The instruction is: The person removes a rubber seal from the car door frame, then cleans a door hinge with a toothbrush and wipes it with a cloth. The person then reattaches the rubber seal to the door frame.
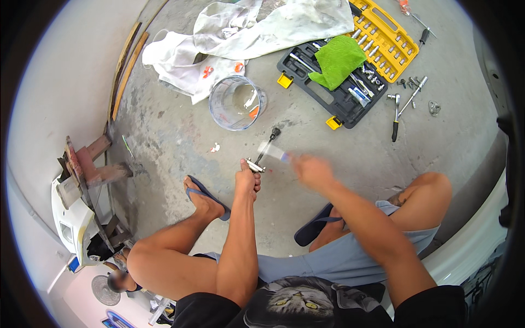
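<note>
My left hand (pixel 248 179) is closed around a small silvery metal part (pixel 256 166). From that part a thin dark rod runs up to a black rounded end (pixel 275 133); its exact kind I cannot make out. My right hand (pixel 314 170), smeared by motion, grips what looks like a flat brush (pixel 273 151) with a pale wide end and a bluish band. The brush's pale end overlaps the rod, though whether they touch is unclear. Just beyond both hands stands a clear plastic bucket (pixel 212 109) with white and orange bits inside.
An open black-and-yellow socket case (pixel 322 105) with a green cloth (pixel 340 59) lies far right. Ratchets (pixel 396 112) and small hardware lie beside it. White cloths (pixel 229 46) spread behind the bucket. Wooden pieces (pixel 98 158) stand at left, and another person (pixel 121 280) is at lower left.
</note>
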A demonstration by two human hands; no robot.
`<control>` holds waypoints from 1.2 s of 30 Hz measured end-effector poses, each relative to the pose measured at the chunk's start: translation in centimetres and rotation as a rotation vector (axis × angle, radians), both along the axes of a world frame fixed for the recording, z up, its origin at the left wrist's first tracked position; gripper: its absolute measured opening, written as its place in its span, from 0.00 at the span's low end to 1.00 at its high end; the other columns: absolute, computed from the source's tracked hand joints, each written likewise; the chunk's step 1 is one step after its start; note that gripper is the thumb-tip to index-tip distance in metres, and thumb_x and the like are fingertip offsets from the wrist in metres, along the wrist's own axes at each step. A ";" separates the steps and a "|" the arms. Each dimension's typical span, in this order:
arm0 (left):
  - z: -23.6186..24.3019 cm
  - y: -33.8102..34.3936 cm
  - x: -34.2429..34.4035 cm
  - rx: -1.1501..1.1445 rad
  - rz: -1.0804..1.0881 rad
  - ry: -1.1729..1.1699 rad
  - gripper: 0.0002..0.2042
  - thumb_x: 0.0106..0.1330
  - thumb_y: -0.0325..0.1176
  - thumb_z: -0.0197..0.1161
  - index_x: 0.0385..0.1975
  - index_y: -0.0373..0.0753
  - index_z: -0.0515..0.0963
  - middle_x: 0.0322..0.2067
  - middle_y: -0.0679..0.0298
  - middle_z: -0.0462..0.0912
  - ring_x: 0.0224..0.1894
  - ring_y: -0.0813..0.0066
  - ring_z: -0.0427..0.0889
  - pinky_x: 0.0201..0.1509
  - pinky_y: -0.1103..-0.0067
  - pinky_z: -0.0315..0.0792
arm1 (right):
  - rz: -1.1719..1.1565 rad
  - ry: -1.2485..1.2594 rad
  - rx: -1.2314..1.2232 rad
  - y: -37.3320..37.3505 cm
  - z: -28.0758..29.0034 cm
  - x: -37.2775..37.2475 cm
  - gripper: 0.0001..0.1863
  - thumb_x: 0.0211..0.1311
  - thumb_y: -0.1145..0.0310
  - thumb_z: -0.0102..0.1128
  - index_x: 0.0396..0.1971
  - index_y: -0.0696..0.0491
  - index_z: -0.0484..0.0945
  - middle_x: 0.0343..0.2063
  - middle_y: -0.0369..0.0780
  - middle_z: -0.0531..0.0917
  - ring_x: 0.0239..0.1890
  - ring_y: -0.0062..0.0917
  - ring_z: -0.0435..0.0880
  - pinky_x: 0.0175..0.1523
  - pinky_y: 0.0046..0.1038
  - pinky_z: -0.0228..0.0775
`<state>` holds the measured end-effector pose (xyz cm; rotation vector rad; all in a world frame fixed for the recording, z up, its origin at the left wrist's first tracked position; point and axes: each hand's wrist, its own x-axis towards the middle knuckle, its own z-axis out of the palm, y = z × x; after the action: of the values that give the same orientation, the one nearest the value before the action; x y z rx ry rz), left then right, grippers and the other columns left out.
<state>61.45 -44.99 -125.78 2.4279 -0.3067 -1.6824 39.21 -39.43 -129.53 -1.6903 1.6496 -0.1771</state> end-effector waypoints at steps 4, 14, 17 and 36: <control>0.3 1.0 0.2 -0.178 -0.220 -0.124 0.27 0.79 0.56 0.40 0.38 0.35 0.74 0.21 0.67 0.74 0.19 0.79 0.70 0.23 0.80 0.68 | -0.252 -0.097 0.086 -1.7 0.4 -1.7 0.17 0.70 0.60 0.51 0.54 0.36 0.82 0.30 0.38 0.83 0.33 0.38 0.84 0.34 0.42 0.75; 0.1 1.5 0.6 -0.297 -0.363 -0.168 0.23 0.80 0.51 0.43 0.52 0.36 0.72 0.25 0.66 0.76 0.23 0.79 0.76 0.27 0.79 0.72 | -0.097 -0.055 0.193 -1.8 0.4 -3.3 0.18 0.71 0.61 0.51 0.56 0.32 0.81 0.34 0.38 0.81 0.35 0.38 0.84 0.40 0.41 0.76; -0.4 1.7 1.0 -0.336 -0.376 -0.187 0.23 0.80 0.51 0.44 0.53 0.36 0.72 0.25 0.65 0.77 0.23 0.79 0.76 0.28 0.78 0.73 | -0.142 -0.171 0.162 -1.7 0.7 -3.3 0.18 0.71 0.60 0.50 0.56 0.32 0.81 0.35 0.38 0.83 0.36 0.38 0.84 0.40 0.42 0.76; 0.8 1.7 0.1 -0.333 -0.479 -0.263 0.21 0.79 0.49 0.48 0.55 0.36 0.72 0.25 0.63 0.79 0.25 0.75 0.78 0.33 0.75 0.73 | -0.119 -0.075 0.237 -1.5 1.9 -1.8 0.18 0.72 0.60 0.49 0.57 0.30 0.79 0.29 0.40 0.84 0.35 0.40 0.85 0.35 0.43 0.75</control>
<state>61.57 -43.28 -125.03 2.4328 -1.1837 -1.3063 37.41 -40.97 -127.62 -1.3945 1.6459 -0.0963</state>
